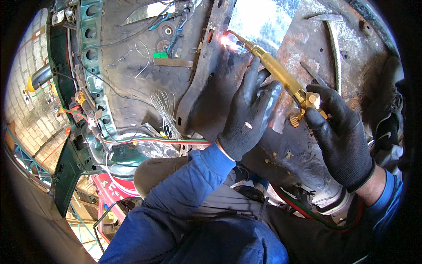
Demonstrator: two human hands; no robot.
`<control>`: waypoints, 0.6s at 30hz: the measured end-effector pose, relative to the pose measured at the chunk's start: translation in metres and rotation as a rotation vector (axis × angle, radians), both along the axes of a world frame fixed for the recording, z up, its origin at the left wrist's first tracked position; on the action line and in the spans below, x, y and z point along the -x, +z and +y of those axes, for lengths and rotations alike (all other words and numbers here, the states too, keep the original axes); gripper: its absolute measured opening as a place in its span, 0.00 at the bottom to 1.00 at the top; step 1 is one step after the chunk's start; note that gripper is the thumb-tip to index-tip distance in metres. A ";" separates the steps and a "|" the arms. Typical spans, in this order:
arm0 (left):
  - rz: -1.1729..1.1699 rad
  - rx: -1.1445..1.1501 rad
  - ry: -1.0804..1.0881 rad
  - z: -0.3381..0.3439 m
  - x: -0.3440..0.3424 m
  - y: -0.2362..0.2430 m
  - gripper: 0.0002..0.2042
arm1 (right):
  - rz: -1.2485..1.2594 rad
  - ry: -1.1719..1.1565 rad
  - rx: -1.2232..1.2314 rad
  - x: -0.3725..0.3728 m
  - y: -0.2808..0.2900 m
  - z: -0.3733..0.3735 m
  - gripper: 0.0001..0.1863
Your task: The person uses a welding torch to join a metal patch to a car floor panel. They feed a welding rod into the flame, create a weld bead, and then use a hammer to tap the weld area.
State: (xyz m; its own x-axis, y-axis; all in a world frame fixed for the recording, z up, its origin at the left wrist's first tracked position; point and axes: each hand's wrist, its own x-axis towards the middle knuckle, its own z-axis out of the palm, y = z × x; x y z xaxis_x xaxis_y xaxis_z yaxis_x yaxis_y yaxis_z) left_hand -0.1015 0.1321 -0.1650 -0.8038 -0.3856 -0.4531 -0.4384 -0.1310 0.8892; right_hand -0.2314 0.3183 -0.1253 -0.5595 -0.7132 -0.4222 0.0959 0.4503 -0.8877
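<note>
A brass gas welding torch slants up to the left, its thin bent tip ending at a bright glowing spot. The glow lies where a shiny sheet-metal patch meets a dark, rusty floor panel. My right hand, in a black glove, is closed round the rear of the torch by its valve knobs. My left hand, gloved too, has its index finger along the underside of the barrel and its thumb close to it. Its other fingers are partly hidden behind the torch.
A chipping hammer lies on the panel at the right. Pliers, abrasive discs and a coil of thin wire lie at the left. A red and green hose crosses beside my left wrist. A perforated green body rail runs along the far left.
</note>
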 end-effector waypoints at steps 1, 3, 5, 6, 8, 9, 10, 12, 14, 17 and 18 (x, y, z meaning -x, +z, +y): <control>-0.001 -0.011 0.001 0.000 0.000 0.000 0.37 | -0.001 0.001 -0.003 0.000 0.000 0.000 0.19; -0.009 -0.026 0.008 -0.001 0.000 -0.001 0.37 | -0.010 0.044 -0.019 0.001 0.000 0.000 0.21; -0.021 -0.032 0.019 -0.001 -0.002 -0.001 0.37 | -0.025 0.130 -0.043 0.007 0.000 0.004 0.25; -0.022 -0.035 0.024 -0.001 -0.002 0.000 0.37 | -0.018 0.135 -0.044 0.007 -0.001 0.003 0.25; -0.021 -0.049 0.030 0.000 -0.001 -0.001 0.37 | -0.001 0.142 -0.054 0.007 -0.001 0.005 0.25; -0.007 -0.061 0.038 0.001 -0.001 -0.002 0.37 | -0.006 0.129 -0.051 0.006 0.000 0.005 0.25; 0.005 -0.070 0.049 0.001 -0.001 -0.003 0.37 | -0.014 0.120 -0.044 0.005 -0.001 0.005 0.25; 0.019 -0.073 0.053 0.002 -0.002 -0.004 0.37 | -0.018 0.113 -0.037 0.005 -0.002 0.005 0.25; 0.021 -0.058 0.043 0.001 -0.002 -0.004 0.37 | -0.012 0.122 -0.034 0.005 -0.003 0.005 0.26; -0.019 -0.053 0.039 0.000 0.001 0.001 0.37 | -0.079 0.116 -0.060 0.007 0.000 0.003 0.25; -0.021 -0.059 0.046 0.001 0.001 0.002 0.37 | -0.067 0.114 -0.059 0.006 0.000 0.003 0.25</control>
